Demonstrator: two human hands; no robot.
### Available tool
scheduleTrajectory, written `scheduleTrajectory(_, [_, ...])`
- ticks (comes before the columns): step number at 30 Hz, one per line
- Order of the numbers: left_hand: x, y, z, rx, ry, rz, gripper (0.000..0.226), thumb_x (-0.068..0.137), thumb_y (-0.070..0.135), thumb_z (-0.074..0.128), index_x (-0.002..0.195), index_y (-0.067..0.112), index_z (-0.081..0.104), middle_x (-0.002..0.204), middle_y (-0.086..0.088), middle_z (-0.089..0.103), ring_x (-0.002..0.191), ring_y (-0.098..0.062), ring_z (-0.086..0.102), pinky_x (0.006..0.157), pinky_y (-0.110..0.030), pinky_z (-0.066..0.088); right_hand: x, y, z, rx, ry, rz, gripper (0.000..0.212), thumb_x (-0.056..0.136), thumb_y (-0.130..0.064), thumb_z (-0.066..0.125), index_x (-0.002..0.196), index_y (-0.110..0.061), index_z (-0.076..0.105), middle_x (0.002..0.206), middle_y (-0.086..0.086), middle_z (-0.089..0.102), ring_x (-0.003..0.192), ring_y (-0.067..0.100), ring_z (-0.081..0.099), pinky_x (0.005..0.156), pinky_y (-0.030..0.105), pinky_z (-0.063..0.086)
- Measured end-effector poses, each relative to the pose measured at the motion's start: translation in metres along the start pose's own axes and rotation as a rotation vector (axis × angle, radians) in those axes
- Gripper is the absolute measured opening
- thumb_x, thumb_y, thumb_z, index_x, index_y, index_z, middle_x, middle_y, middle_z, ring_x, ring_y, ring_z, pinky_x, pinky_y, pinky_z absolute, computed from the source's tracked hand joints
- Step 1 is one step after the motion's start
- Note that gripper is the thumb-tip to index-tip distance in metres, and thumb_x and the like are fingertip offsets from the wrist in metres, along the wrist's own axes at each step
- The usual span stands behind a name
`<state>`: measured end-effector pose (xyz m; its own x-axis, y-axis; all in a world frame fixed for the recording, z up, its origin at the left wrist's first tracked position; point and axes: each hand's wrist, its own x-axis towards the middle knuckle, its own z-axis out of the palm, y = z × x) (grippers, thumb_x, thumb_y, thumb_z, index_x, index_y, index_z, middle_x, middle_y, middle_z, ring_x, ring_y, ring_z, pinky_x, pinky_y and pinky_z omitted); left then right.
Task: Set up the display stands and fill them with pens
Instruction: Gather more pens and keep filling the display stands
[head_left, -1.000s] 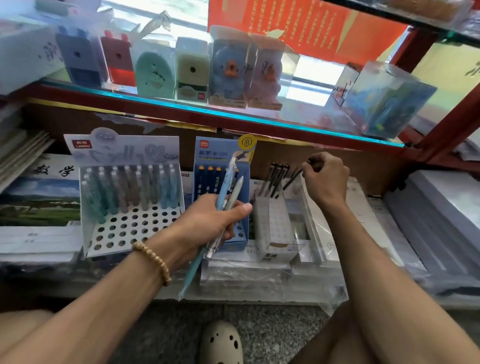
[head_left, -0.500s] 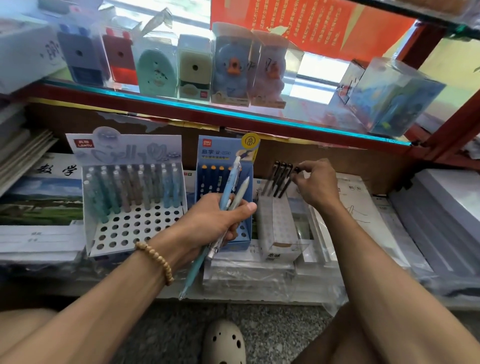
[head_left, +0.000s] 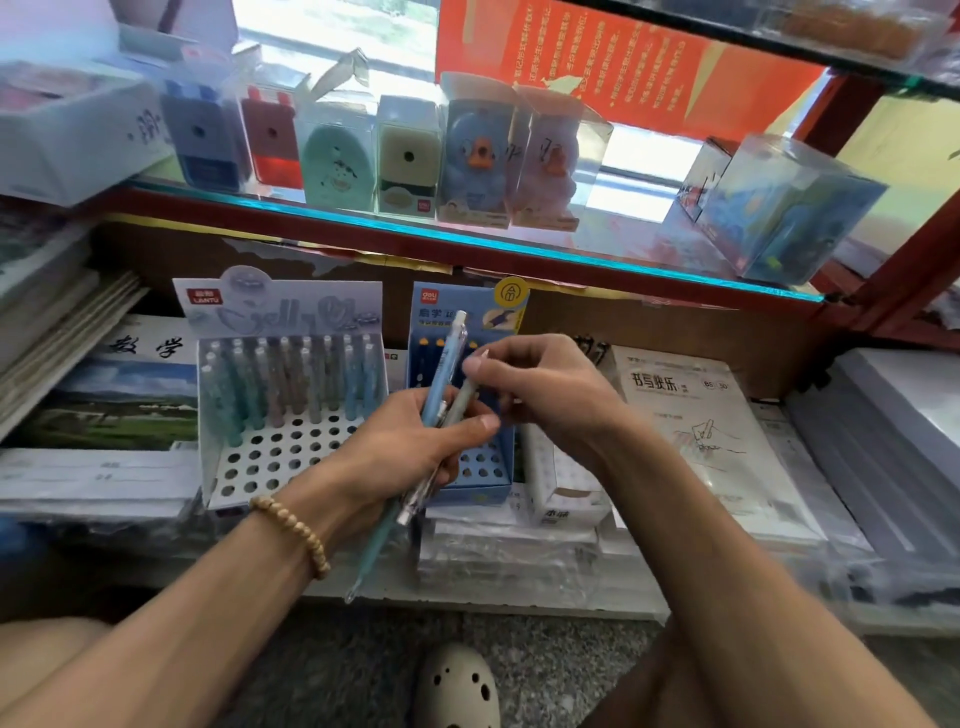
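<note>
**Inspector A:** Left hand (head_left: 415, 441)?

**Inspector B:** Fingers curled, thumb across, gripping a small bundle of slim plastic pens (head_left: 436, 410): one light blue, one grey-green, a teal one lower. Tips point down past the wrist.

**Inspector A:** Right hand (head_left: 540, 384)?

**Inspector B:** Fingertips pinch the top of the grey-green pen (head_left: 464, 400). The grip looks closed, though the pen end is partly hidden.

**Inspector A:** Surroundings?

**Inspector B:** Both hands hover before the blue cardboard display stand (head_left: 462, 395), its front holes bare. Left of it, the white perforated display stand (head_left: 291, 415) has pastel pens in its back rows, front holes open. Right, a small white stand (head_left: 566, 483) beside plastic-wrapped paper packs (head_left: 701, 431). The glass shelf edge (head_left: 467, 244) runs overhead.
</note>
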<state>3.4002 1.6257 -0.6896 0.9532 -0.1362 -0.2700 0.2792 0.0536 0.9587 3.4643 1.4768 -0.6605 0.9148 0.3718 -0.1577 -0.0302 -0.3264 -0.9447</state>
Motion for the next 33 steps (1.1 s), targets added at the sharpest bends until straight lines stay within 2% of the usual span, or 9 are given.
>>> scheduleTrajectory(4, [-0.008, 0.001, -0.002, 0.013, 0.096, 0.048, 0.033, 0.090, 0.035, 0.063, 0.095, 0.002, 0.064, 0.048, 0.007, 0.049, 0.043, -0.006, 0.045, 0.043, -0.018, 0.039, -0.002, -0.002, 0.014, 0.246, -0.106, 0.049, 0.014, 0.096, -0.016, 0.062, 0.096, -0.003, 0.067, 0.087, 0.013, 0.066, 0.080, 0.026, 0.060, 0.072, 0.032, 0.054])
scheduleTrajectory(7, [-0.017, 0.002, -0.006, 0.017, 0.223, 0.067, 0.043, 0.094, 0.049, 0.049, 0.085, 0.010, 0.066, 0.049, 0.007, 0.049, 0.042, -0.005, 0.047, 0.043, -0.018, 0.040, 0.001, -0.011, 0.021, 0.353, -0.094, 0.039, 0.016, 0.100, -0.019, 0.054, 0.093, -0.007, 0.061, 0.081, 0.008, 0.069, 0.072, 0.017, 0.065, 0.066, 0.028, 0.056])
scheduleTrajectory(11, [-0.028, 0.001, -0.025, -0.018, 0.370, 0.059, 0.040, 0.097, 0.044, 0.049, 0.087, 0.009, 0.065, 0.058, 0.005, 0.047, 0.048, -0.007, 0.044, 0.047, -0.019, 0.038, 0.008, -0.019, 0.028, 0.265, -0.028, -0.018, 0.015, 0.095, -0.024, 0.063, 0.090, -0.010, 0.064, 0.072, 0.004, 0.070, 0.063, 0.014, 0.064, 0.059, 0.023, 0.053])
scheduleTrajectory(16, [-0.042, 0.003, -0.048, 0.044, 0.253, 0.058, 0.042, 0.092, 0.037, 0.061, 0.103, -0.003, 0.066, 0.055, 0.009, 0.045, 0.047, -0.006, 0.040, 0.046, -0.019, 0.036, 0.012, -0.021, 0.053, 0.197, -0.114, -0.042, 0.019, 0.090, -0.024, 0.070, 0.088, -0.007, 0.063, 0.072, 0.006, 0.069, 0.061, 0.014, 0.065, 0.060, 0.023, 0.055])
scheduleTrajectory(20, [-0.051, 0.004, -0.056, 0.036, 0.230, 0.065, 0.021, 0.095, 0.026, 0.061, 0.094, 0.006, 0.067, 0.060, 0.005, 0.054, 0.048, -0.006, 0.043, 0.046, -0.019, 0.036, 0.013, -0.027, 0.069, 0.199, -0.103, -0.051, 0.027, 0.092, -0.032, 0.066, 0.094, -0.005, 0.066, 0.077, 0.006, 0.069, 0.067, 0.015, 0.065, 0.063, 0.024, 0.055])
scheduleTrajectory(22, [-0.052, 0.004, -0.062, -0.048, 0.302, 0.101, 0.016, 0.096, 0.023, 0.059, 0.092, 0.008, 0.065, 0.065, 0.001, 0.061, 0.048, -0.007, 0.043, 0.044, -0.017, 0.036, 0.012, -0.027, 0.074, 0.139, -0.129, -0.003, 0.036, 0.097, -0.041, 0.058, 0.100, -0.007, 0.067, 0.083, 0.006, 0.072, 0.073, 0.017, 0.068, 0.065, 0.026, 0.055])
scheduleTrajectory(24, [-0.053, 0.004, -0.069, -0.136, 0.382, 0.142, 0.016, 0.096, 0.020, 0.059, 0.088, 0.008, 0.065, 0.070, -0.003, 0.064, 0.047, -0.007, 0.043, 0.042, -0.016, 0.036, 0.010, -0.026, 0.076, 0.047, -0.240, 0.051, 0.040, 0.099, -0.044, 0.052, 0.102, -0.008, 0.068, 0.086, 0.008, 0.074, 0.077, 0.021, 0.070, 0.067, 0.029, 0.055])
scheduleTrajectory(27, [-0.054, 0.003, -0.075, -0.199, 0.451, 0.185, 0.017, 0.094, 0.020, 0.063, 0.082, 0.010, 0.066, 0.074, -0.006, 0.061, 0.047, -0.007, 0.042, 0.041, -0.016, 0.036, 0.006, -0.024, 0.078, 0.030, -0.406, 0.091, 0.028, 0.100, -0.031, 0.057, 0.099, -0.005, 0.068, 0.078, 0.008, 0.072, 0.068, 0.018, 0.067, 0.064, 0.027, 0.055])
scheduleTrajectory(33, [-0.061, 0.009, -0.093, -0.414, 0.695, 0.160, 0.019, 0.094, 0.025, 0.063, 0.083, 0.009, 0.060, 0.066, 0.001, 0.057, 0.044, -0.005, 0.041, 0.040, -0.015, 0.036, 0.013, -0.028, 0.073, 0.135, -0.277, 0.061, 0.011, 0.090, -0.015, 0.071, 0.085, -0.005, 0.071, 0.068, 0.005, 0.063, 0.058, 0.012, 0.056, 0.055, 0.022, 0.050])
